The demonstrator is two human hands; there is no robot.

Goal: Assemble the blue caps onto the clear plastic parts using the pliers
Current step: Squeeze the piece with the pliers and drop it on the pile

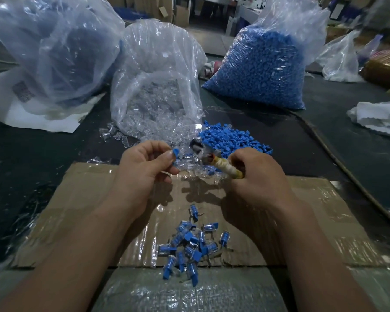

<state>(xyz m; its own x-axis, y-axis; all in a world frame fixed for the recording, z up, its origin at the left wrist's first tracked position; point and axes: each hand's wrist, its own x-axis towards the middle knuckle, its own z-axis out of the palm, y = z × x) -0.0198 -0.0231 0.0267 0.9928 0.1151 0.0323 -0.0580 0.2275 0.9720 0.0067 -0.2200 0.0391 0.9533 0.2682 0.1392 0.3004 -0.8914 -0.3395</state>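
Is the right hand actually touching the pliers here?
Touching. The head view shows the right hand with its fingers curled round the tape-wrapped handle of the pliers.

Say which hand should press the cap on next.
Right, probably. The right hand grips the pliers, their head near the cap that the left hand pinches.

dark counter [43, 158] | flattened taped cardboard [88, 199] at the near edge | open bag of clear parts [158, 86] mid-back, spilled clear parts [113, 134] beside it | bag of blue caps [261, 70] back right | heap of blue caps [232, 138] against the clear-parts bag | hazy bag [61, 52] on white sheet [32, 115], back left | crumpled white plastic [374, 118] far right
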